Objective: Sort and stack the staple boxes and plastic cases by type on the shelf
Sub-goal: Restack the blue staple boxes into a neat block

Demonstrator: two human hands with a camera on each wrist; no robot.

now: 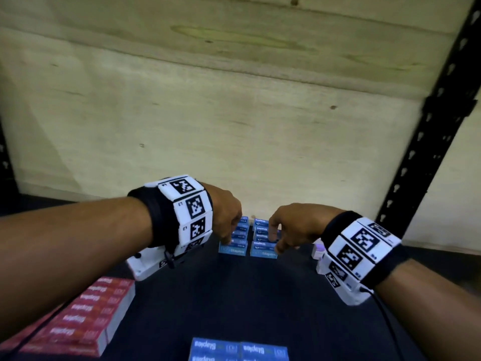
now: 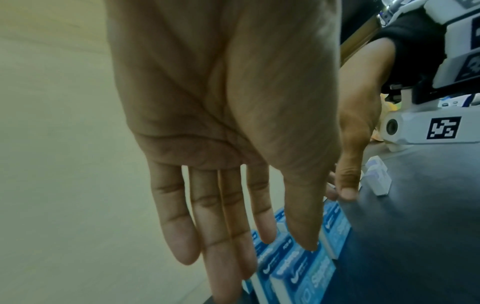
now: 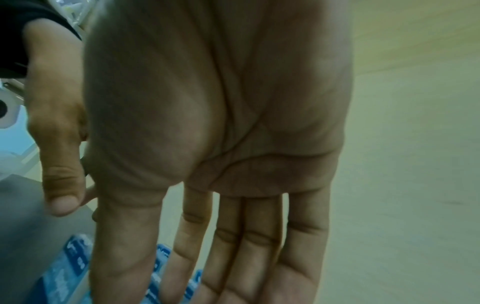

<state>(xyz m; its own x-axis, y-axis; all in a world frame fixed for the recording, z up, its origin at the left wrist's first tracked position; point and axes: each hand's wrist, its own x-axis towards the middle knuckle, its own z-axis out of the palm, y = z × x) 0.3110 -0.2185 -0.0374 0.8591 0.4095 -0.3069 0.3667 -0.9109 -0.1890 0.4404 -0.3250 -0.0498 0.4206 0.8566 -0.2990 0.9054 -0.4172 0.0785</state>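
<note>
Two stacks of blue staple boxes [image 1: 247,250] stand side by side at the back of the dark shelf [image 1: 247,295]. My left hand [image 1: 229,227] hangs over the left stack [image 2: 298,267] with its fingers straight and the thumb tip touching the top box. Over the right stack [image 3: 64,267], my right hand [image 1: 278,235] reaches down, fingers straight, holding nothing. Small white plastic cases [image 1: 318,250] stand just right of the stacks, also visible in the left wrist view as white cases [image 2: 378,179].
A row of red staple boxes [image 1: 86,319] lies at the front left. More blue staple boxes [image 1: 239,350] sit at the front edge. A plywood back wall [image 1: 234,113] closes the shelf, and a black slotted upright [image 1: 429,126] runs up the right side.
</note>
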